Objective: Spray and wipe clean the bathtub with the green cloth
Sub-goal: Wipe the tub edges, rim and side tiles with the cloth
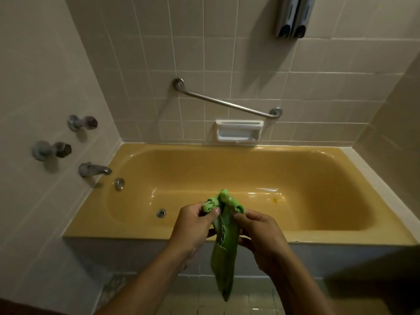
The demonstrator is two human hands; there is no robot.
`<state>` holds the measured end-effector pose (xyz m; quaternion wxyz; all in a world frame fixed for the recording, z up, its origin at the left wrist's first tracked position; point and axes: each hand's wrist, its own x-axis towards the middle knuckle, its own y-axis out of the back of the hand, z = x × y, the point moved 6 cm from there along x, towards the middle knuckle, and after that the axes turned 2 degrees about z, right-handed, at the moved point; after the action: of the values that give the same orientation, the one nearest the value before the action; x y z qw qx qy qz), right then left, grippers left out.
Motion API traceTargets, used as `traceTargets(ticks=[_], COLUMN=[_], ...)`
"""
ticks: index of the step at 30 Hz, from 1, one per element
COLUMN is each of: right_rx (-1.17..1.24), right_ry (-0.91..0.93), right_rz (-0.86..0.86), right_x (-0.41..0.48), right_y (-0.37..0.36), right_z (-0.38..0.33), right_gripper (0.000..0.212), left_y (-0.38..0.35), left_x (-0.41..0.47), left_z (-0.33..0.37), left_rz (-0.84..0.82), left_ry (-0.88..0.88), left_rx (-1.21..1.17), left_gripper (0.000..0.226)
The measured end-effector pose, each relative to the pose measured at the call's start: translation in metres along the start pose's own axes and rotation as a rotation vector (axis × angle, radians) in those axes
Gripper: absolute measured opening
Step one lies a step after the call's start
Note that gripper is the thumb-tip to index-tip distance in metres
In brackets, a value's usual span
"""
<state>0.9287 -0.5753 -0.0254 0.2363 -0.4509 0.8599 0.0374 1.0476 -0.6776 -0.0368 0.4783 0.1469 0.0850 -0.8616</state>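
Your left hand (pixel 193 221) and right hand (pixel 259 230) each pinched the green cloth (pixel 223 242) at 6 o'clock, over the near rim of the bathtub (pixel 141 233). It hung limp, probably light and soft, and looked best gripped bunched at its top.

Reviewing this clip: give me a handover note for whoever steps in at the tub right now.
Left hand: grips the green cloth near its top.
Right hand: pinches the same cloth; its tail hangs in front of the yellow bathtub, outside the basin.
Done: no wiping evident; no spray bottle in view.
Left: spray, then wipe the tub, including the small yellow spot on its floor.
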Motion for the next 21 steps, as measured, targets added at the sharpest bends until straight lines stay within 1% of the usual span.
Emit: traceTargets(ticks=[2,6,9,12,14,16,18,19,21], right_rx=[0.026,0.051,0.022,0.031,0.032,0.012,-0.027,-0.044,-0.071], right_ry=[-0.004,0.024,0.068,0.068,0.051,0.040,0.041,0.048,0.073], right_rz=[0.025,0.070,0.094,0.122,0.109,0.095,0.092,0.098,0.116], right_x=[-0.023,-0.053,-0.057,-0.050,-0.042,-0.029,-0.014,-0.005,0.013], right_y=[0.007,0.024,0.033,0.035,0.025,0.010,-0.010,-0.021,-0.042], right_z=[-0.024,-0.055,-0.068,-0.067,-0.060,-0.055,-0.052,-0.051,-0.049], right_gripper=[0.020,0.017,0.015,0.020,0.022,0.026,0.031,0.030,0.021], left_y=[-0.002,0.006,0.019,0.044,0.068,0.098,0.129,0.143,0.167], left_x=[-0.021,-0.057,-0.075,-0.085,-0.088,-0.086,-0.079,-0.074,-0.062], left_z=[0.024,0.059,0.069,0.067,0.065,0.061,0.059,0.058,0.059], left_rz=[0.052,0.218,0.288,0.360,0.419,0.479,0.533,0.548,0.541], left_ry=[0.007,-0.015,-0.047,-0.067,-0.069,-0.078,-0.086,-0.085,-0.077], left_rx=[-0.019,-0.085,-0.119,-0.159,-0.159,-0.147,-0.121,-0.107,-0.079], left_gripper=[0.015,0.017,0.014,0.024,0.023,0.014,0.012,0.012,0.016])
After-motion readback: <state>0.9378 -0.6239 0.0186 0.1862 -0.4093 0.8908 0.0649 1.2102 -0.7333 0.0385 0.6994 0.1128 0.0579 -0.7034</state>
